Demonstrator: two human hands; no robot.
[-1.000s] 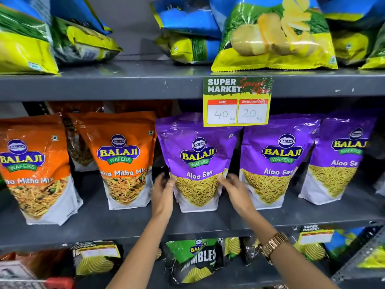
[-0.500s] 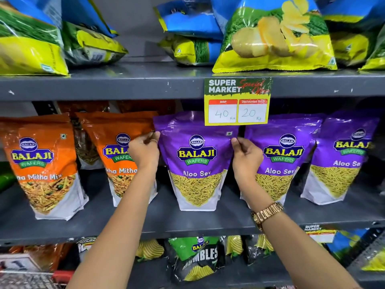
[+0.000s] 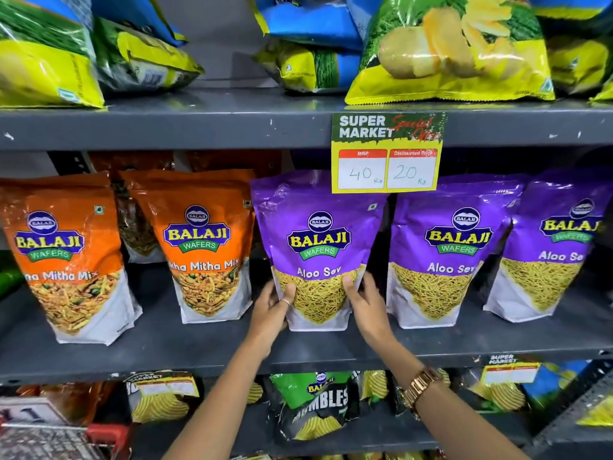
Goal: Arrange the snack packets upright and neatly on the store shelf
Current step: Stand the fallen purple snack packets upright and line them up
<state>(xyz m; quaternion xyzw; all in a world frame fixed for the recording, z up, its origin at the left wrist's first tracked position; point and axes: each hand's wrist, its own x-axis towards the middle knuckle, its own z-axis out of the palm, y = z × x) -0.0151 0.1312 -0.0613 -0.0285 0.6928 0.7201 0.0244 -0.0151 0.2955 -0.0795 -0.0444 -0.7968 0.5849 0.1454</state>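
A purple Aloo Sev packet (image 3: 316, 234) stands upright in the middle of the grey middle shelf (image 3: 199, 346). My left hand (image 3: 272, 310) grips its lower left edge and my right hand (image 3: 366, 307) grips its lower right edge. Two more purple Aloo Sev packets (image 3: 454, 250) (image 3: 550, 247) stand to its right. Left of it stand two orange Mitha Mix packets (image 3: 205, 244) (image 3: 63, 257), with further orange packets partly hidden behind them.
A yellow price tag (image 3: 386, 152) hangs from the upper shelf's edge, over the held packet's top right corner. Blue and yellow chip bags (image 3: 447, 51) lie on the top shelf. Green and black chip bags (image 3: 311, 403) fill the bottom shelf. A red-handled basket (image 3: 99, 433) shows at bottom left.
Both hands have slid down from the upper sides of the middle purple packet to its lower edges. The packet stands about where it was.
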